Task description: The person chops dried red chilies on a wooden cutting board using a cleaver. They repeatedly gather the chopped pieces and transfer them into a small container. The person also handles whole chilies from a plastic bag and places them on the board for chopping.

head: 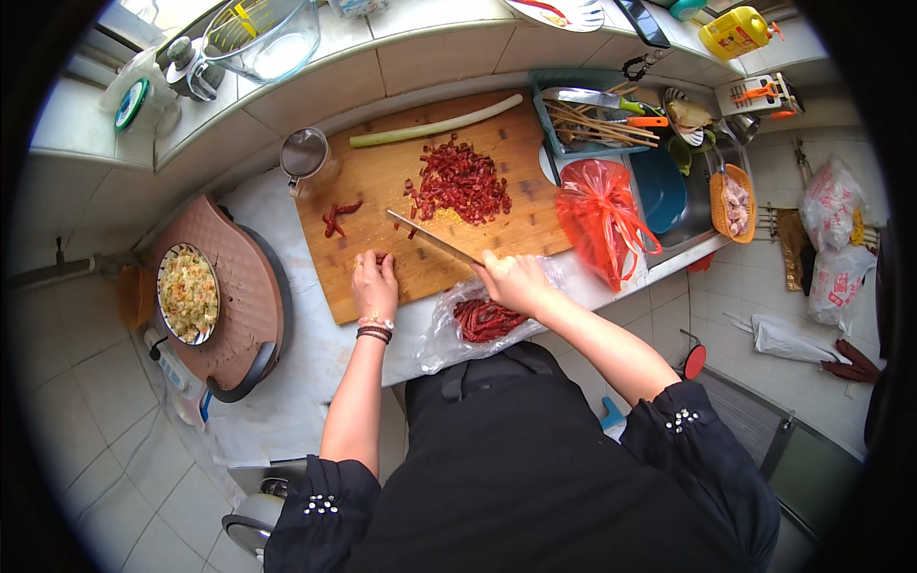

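My right hand (517,281) grips the handle of a kitchen knife (438,241), its blade slanting up and left over a wooden cutting board (337,261). Bits of red chili lie beside the blade. Resting at the board's near left edge is my left hand (375,283), fingers curled; whether anything is under them is hidden. A pile of chopped dried red chilies (462,183) with yellow seeds covers the middle of the board. A few whole dried chilies (339,217) lie to the left. Below my right hand, an open plastic bag holds more dried chilies (487,321).
A leek or scallion stalk (437,123) lies along the board's far side, near a glass mug (306,157). At left, a plate of fried rice (188,294) sits on a pink appliance (243,286). A red plastic bag (600,215) and a teal basket (548,122) of chopsticks and knives stand right, before the sink (698,208).
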`<state>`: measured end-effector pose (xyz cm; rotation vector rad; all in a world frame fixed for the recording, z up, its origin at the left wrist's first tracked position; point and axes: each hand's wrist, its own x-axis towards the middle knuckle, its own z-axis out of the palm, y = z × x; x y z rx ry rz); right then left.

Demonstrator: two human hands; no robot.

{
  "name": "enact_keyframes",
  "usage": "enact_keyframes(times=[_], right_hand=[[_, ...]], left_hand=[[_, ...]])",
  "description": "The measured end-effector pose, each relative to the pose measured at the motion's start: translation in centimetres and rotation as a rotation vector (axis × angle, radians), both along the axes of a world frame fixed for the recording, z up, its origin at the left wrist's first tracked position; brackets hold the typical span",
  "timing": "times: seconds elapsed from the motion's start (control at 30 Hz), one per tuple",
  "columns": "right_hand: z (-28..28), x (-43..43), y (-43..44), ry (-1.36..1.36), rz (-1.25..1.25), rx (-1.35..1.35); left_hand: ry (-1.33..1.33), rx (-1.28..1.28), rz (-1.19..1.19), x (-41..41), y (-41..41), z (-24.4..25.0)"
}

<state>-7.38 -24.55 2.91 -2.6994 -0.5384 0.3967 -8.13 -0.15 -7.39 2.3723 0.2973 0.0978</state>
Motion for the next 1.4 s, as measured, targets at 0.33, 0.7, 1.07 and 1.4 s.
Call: enact_keyframes(times=[0.33, 0.7, 1.07, 1.4], right_hand=[[-0.5, -0.6, -0.7, -0.005, 0.062, -0.054], [-2.2, 0.1, -0.4, -0.053, 0.181, -0.062], [-2.0, -0.1, 0.4, -0.036, 0.148, -0.1], [-2.7, 0.1, 0.5, -0.038, 0.166, -0.06]], left_hand=[[-0.133, 0.001, -0.155, 1.4, -3.3, 0.2], [-0.055, 0.12, -0.101, 1.8, -4.1, -0.2], [-0.202, 0.234, -0.185, 2.3, -3.5, -0.2], [-0.1, 0.279, -0.233, 1.5, -3.6, -0.4]])
